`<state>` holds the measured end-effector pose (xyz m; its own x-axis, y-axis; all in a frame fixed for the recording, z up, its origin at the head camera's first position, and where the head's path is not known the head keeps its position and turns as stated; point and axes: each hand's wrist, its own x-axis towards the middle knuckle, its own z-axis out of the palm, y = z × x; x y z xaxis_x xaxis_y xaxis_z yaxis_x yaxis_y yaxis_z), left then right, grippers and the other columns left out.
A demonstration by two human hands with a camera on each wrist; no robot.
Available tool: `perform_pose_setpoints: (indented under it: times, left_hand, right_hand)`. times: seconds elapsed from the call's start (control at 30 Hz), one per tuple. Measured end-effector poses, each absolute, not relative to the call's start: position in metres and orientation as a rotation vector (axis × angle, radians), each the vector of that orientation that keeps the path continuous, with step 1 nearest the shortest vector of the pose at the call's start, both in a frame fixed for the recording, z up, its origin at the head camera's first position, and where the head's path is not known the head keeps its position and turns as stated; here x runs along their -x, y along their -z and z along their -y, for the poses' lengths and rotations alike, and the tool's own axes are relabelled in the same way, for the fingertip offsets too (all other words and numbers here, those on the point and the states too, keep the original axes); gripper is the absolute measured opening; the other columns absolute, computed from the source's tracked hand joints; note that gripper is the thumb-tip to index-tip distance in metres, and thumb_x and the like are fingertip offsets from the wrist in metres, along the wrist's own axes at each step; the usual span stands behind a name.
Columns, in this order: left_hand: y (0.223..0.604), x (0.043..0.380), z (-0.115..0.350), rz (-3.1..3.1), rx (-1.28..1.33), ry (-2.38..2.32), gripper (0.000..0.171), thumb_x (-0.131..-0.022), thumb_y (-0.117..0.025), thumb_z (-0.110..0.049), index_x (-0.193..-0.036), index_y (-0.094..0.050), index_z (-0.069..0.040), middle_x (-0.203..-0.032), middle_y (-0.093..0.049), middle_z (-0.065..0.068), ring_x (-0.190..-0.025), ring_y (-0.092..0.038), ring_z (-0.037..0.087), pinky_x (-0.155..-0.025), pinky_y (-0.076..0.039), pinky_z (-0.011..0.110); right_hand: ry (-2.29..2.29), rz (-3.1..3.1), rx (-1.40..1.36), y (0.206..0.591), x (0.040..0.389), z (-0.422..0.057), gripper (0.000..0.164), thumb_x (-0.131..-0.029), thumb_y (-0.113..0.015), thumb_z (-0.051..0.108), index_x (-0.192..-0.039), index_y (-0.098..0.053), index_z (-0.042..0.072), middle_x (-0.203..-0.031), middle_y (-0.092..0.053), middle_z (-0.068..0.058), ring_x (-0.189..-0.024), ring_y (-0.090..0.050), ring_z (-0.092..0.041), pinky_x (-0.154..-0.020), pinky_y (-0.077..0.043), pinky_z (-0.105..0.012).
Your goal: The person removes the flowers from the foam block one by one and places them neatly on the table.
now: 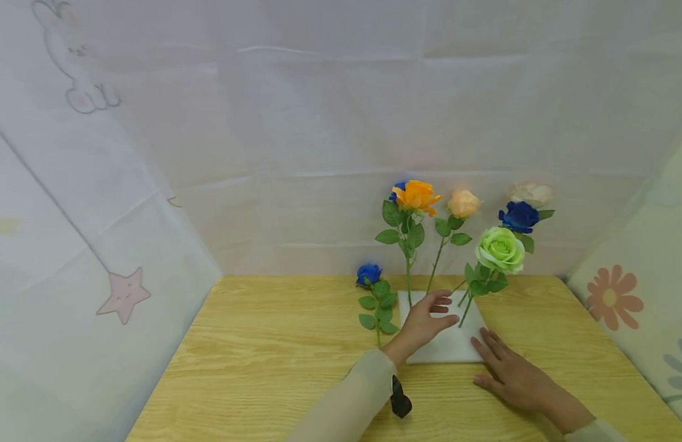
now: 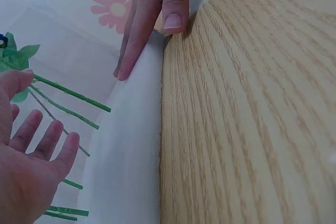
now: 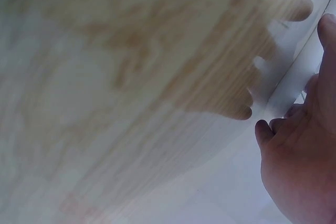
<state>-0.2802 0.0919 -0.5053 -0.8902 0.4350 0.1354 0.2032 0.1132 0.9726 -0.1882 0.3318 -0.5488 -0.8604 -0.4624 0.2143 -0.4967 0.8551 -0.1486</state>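
A white foam slab (image 1: 445, 350) lies on the table with several artificial flowers standing in it by their green stems. My left hand (image 1: 425, 320) hovers over the slab, thumb and fingers apart and holding nothing. Just beyond its fingertips leans a light green rose (image 1: 499, 249). In the left wrist view, green stems (image 2: 73, 94) enter the slab past the spread fingers of the left hand (image 2: 31, 166). My right hand (image 1: 512, 372) rests its extended fingers on the slab's right edge. In the right wrist view, the right hand (image 3: 307, 150) partly hides the slab.
Left of the slab, a blue rose (image 1: 369, 274) lies on the wooden table (image 1: 252, 356). An orange flower (image 1: 415, 196), a peach rose (image 1: 463, 203), a dark blue rose (image 1: 519, 217) and a whitish flower (image 1: 531, 194) rise near the back cloth (image 1: 318, 153). A black strap (image 1: 399, 398) hangs at the left wrist.
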Motion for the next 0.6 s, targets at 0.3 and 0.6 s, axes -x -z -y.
perform_pose_setpoints:
  times: [0.3,0.6]
  left_hand:
    - [0.511,0.291,-0.109,-2.202,-0.649,-1.854,0.049,-0.093,-0.076,-0.023,-0.139,-0.059,-0.027,-0.131,-0.066,0.003,-0.118,-0.064,0.022,-0.087,-0.053,0.022]
    - [0.514,0.295,-0.121,-2.147,-0.645,-1.882,0.044,-0.095,-0.074,-0.015,-0.137,-0.062,-0.023,-0.127,-0.068,0.005,-0.114,-0.065,0.020,-0.082,-0.055,0.022]
  right_hand:
    - [-0.307,2.888,-0.721,0.551,0.191,-0.332,0.074,-0.098,-0.062,0.051,-0.155,-0.042,0.007,-0.159,-0.034,-0.025,-0.143,-0.038,-0.044,-0.101,-0.048,-0.056]
    - [-0.301,2.901,-0.717,0.553,0.190,-0.331,0.074,-0.098,-0.060,0.053,-0.154,-0.042,0.007,-0.159,-0.034,-0.025,-0.141,-0.039,-0.046,-0.100,-0.049,-0.055]
